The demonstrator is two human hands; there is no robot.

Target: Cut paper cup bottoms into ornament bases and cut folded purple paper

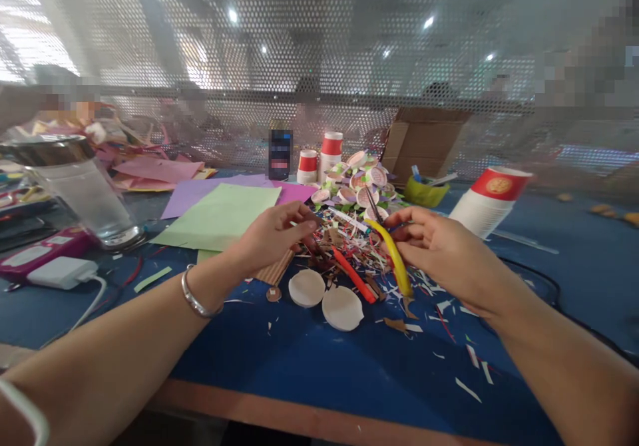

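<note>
My right hand (424, 233) has its fingers curled round a yellow-handled tool with thin dark metal blades, which looks like scissors (397, 259). The blades point away from me. Across from it, my left hand (279, 229) has thumb and fingers drawn together above the scraps; anything between them is hidden. Below the hands lie two round pale paper discs (306, 288), one with a ragged edge. A slim red stick-shaped thing (354, 274) rests beside them. Behind is a white pen (349, 220) with a green end on a heap of coloured paper shreds (344, 243).
Beyond the shreds rises a pile of decorated paper discs (357, 183). Stacked paper cups (482, 206) lean at the right. Green paper (219, 216) lies left, near a glass water bottle (90, 193) and a white charger (62, 271). A phone (280, 154) stands at the back.
</note>
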